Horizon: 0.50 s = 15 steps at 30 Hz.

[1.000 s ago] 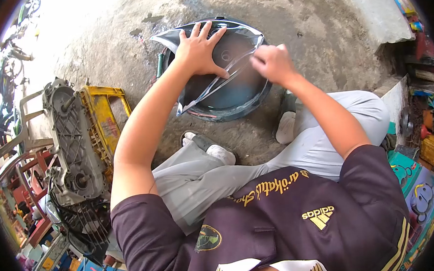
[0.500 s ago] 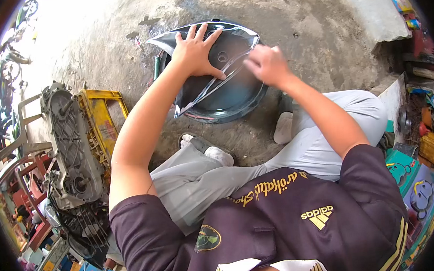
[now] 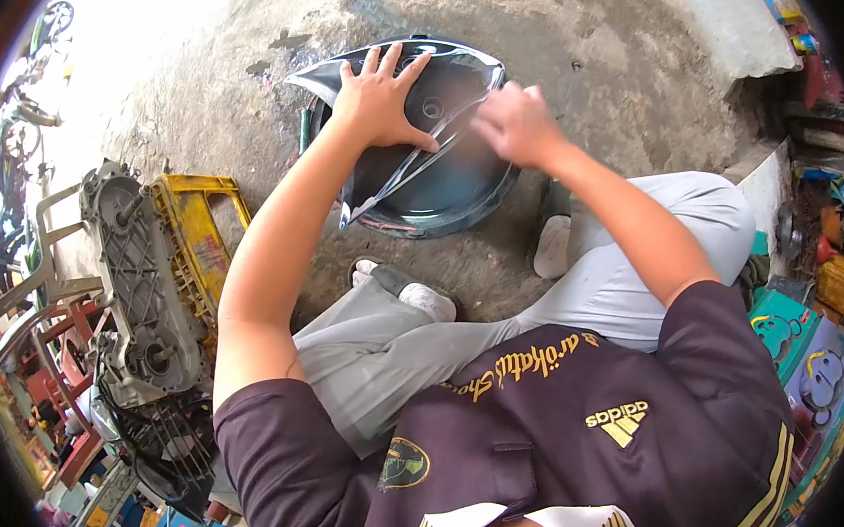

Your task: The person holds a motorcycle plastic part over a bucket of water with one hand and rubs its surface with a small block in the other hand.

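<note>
A glossy dark curved panel (image 3: 457,70) with pointed ends and pale shiny edges lies across a round black basin (image 3: 432,230) on the floor. My left hand (image 3: 373,100) rests flat on the panel's left part, its fingers spread and thumb stretched toward the lower edge. At the panel's right edge is my right hand (image 3: 522,127), fingers curled together and smeared by motion. Whatever it may hold is hidden. Beneath the panel, the basin's inside looks dark and bluish.
To the left, a metal engine casing (image 3: 143,281) stands beside a yellow crate (image 3: 203,233). My feet are close to the basin's near side. A pale slab (image 3: 717,23) lies at the upper right. Teal and purple boxes (image 3: 815,370) stand at the right.
My right hand has shifted very slightly up and left along the panel's right edge, still blurred. My left hand keeps its place on the panel.
</note>
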Motion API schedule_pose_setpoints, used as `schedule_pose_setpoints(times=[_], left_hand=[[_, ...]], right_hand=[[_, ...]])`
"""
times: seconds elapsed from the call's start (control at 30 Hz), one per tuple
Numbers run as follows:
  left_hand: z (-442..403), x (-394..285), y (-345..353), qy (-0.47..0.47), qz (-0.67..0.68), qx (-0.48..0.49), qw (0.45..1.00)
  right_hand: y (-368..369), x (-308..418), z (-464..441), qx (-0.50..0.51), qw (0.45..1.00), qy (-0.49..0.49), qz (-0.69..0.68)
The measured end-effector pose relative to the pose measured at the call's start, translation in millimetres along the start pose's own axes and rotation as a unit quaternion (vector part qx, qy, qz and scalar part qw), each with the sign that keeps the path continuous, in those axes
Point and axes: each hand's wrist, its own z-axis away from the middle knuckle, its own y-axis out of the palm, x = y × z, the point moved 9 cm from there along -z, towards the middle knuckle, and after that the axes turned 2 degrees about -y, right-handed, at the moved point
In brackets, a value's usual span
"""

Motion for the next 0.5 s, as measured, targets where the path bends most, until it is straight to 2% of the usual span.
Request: schedule_pose_setpoints(times=[0.03, 0.13, 0.23, 0.33, 0.47, 0.5], left_hand=[[0, 0, 0, 0.003, -0.001, -0.004, 1.0], [-1, 2, 1, 0.007, 0.007, -0.012, 1.0], [-3, 1, 3, 0.008, 0.004, -0.011, 1.0], [-2, 2, 3, 0.007, -0.002, -0.007, 1.0], [0, 3, 1, 0.003, 0.005, -0.011, 1.0], [-1, 3, 3, 0.004, 0.003, -0.01, 1.0]], right_hand=[[-1, -20, -5, 0.017, 0.998, 0.062, -0.001], [-6, -42, -4, -0.012, 0.993, 0.113, 0.012], [3, 9, 1, 0.011, 1.0, -0.003, 0.0], [-2, 17, -1, 0.038, 0.999, -0.002, 0.007], [-7, -47, -5, -0.014, 0.992, 0.127, 0.012], [-7, -44, -6, -0.015, 0.992, 0.126, 0.014]])
